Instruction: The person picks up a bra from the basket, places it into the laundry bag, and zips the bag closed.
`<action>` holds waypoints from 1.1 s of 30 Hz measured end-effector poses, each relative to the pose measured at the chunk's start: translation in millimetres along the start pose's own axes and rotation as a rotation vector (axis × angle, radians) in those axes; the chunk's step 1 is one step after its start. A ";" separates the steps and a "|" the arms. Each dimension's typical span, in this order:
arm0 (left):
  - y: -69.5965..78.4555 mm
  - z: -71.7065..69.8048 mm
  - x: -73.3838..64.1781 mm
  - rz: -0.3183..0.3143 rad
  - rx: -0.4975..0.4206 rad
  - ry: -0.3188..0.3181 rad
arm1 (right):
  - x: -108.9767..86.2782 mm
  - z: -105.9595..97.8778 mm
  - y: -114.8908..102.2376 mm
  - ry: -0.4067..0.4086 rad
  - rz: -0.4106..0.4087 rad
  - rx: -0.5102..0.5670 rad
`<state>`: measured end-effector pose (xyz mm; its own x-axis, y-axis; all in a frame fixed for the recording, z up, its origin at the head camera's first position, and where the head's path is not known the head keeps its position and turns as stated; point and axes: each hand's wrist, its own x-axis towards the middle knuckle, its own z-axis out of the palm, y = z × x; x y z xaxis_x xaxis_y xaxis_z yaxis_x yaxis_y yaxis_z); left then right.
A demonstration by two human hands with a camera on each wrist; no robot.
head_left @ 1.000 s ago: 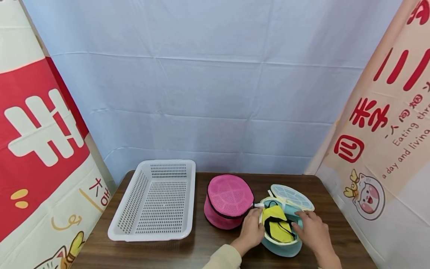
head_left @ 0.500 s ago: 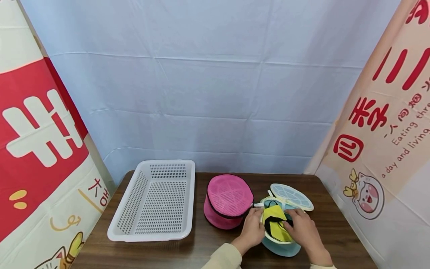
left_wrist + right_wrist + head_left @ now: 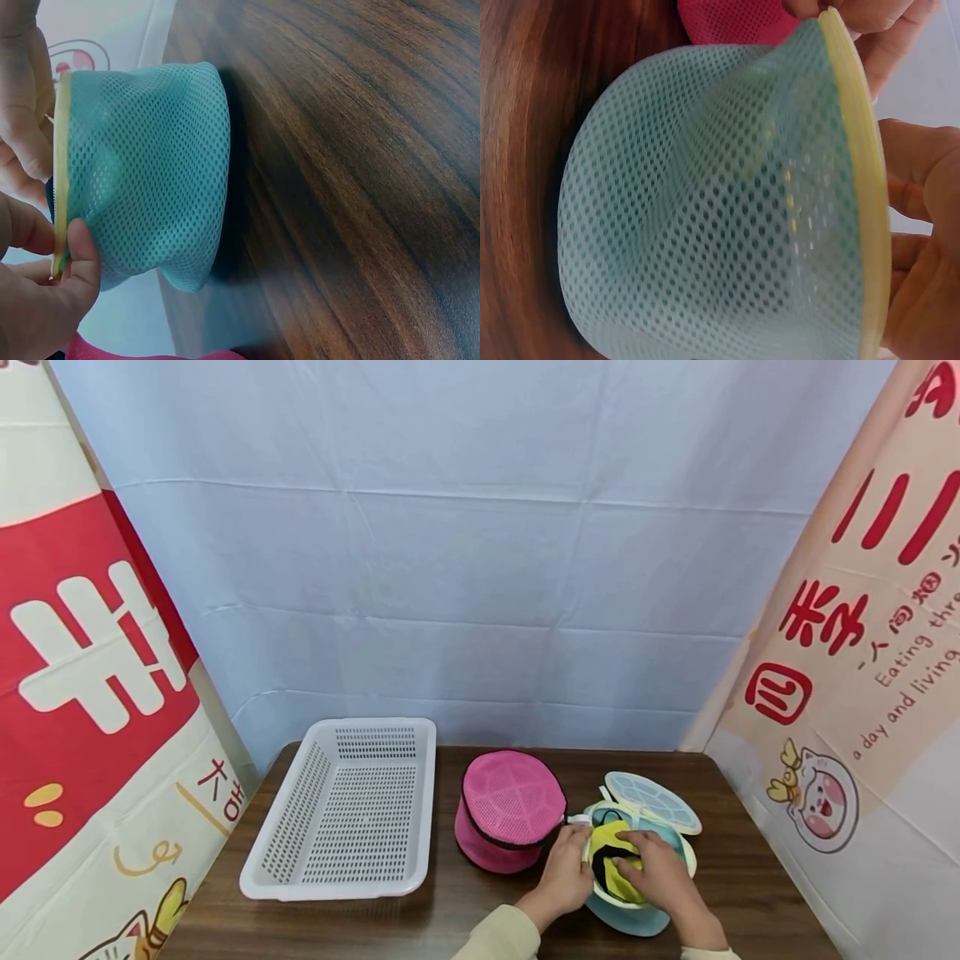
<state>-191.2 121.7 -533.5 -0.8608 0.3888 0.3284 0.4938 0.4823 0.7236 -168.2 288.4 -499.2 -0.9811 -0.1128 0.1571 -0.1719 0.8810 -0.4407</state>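
A teal mesh laundry bag (image 3: 628, 920) with a pale yellow zip rim stands on the table, its round lid (image 3: 654, 799) folded back behind it. Inside lies a yellow cloth item with black bands (image 3: 609, 833), probably a small garment. My left hand (image 3: 564, 870) pinches the bag's rim at the left, thumb outside, as the left wrist view shows. Over the opening, my right hand (image 3: 663, 870) touches the yellow cloth with thumb and fingers spread apart. In the right wrist view, the bag's mesh wall (image 3: 705, 202) and rim hide the right fingertips.
Left of the teal bag stands a pink mesh bag (image 3: 513, 797) with black trim, its lid down. A white perforated plastic basket (image 3: 255, 852) sits farther left on the dark wood table (image 3: 450, 910). Cloth sheets hang behind and at both sides.
My right hand has moved left from the bag's right rim onto the yellow cloth. The cloth has shifted slightly left. My left hand stays at the rim.
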 end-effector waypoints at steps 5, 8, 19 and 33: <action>-1.0 1.1 -0.3 0.017 0.003 0.012 | 1.6 4.4 -3.9 -0.011 0.001 0.039; -0.7 0.8 0.1 0.032 0.009 0.023 | 3.8 7.6 -5.6 -0.009 -0.010 0.051; 2.3 -2.4 1.6 0.053 0.005 0.005 | 10.6 16.1 -0.8 -0.062 -0.023 0.058; 1.9 -8.3 1.4 0.124 -0.006 -0.010 | 18.3 22.9 -2.2 -0.150 0.003 0.048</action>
<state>-192.5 116.7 -526.7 -0.7919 0.4529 0.4096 0.5957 0.4257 0.6811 -187.8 273.9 -515.6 -0.9833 -0.1807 0.0236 -0.1694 0.8587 -0.4837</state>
